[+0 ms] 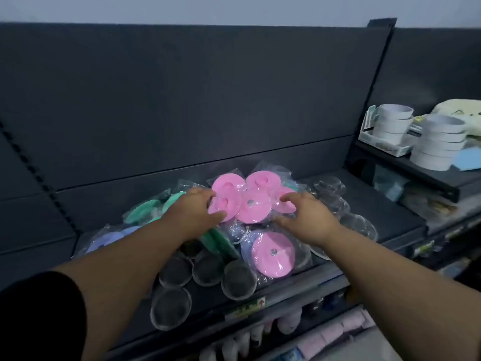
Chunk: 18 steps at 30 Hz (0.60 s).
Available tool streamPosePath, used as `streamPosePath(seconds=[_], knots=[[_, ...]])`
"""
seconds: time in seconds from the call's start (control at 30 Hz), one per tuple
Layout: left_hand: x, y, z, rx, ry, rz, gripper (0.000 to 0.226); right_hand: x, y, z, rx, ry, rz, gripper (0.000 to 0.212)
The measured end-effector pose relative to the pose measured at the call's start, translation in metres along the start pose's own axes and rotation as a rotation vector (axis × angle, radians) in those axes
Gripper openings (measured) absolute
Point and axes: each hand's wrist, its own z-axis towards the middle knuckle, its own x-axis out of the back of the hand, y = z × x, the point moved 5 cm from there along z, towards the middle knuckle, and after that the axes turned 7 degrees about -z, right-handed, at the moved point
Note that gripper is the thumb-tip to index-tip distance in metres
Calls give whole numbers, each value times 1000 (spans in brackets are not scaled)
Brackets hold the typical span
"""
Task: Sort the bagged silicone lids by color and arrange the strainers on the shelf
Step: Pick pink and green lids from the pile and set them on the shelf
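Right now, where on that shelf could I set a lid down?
Bare shelf lies right of the clear bagged lids, beside the side shelf. Crowded: pink lids held by the left hand and right hand, strainers in front.

left grip [194, 209] and right grip [307, 220] hold bagged pink lids [253, 205]

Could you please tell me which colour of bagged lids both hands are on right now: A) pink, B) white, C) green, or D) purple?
A: the left hand and the right hand both grip the cluster of pink lids at the back of the pile; the green lids lie off to the left.
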Motion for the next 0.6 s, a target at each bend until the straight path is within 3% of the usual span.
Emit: streamPosePath(seconds=[0.1, 0.23, 0.43, 0.6], knots=[[-18, 0, 28, 35, -125, -40, 92, -6, 3, 25, -19, 9, 43, 61], [-42, 0, 49, 59, -278, 128, 108, -12, 9, 55, -21, -15, 64, 66], [-49, 7, 59, 66, -262, 391, 87, -16, 26, 96, -23, -111, 60, 89], [-42, 11, 68, 135, -138, 328, 57, -15, 32, 123, -23, -167, 65, 76]])
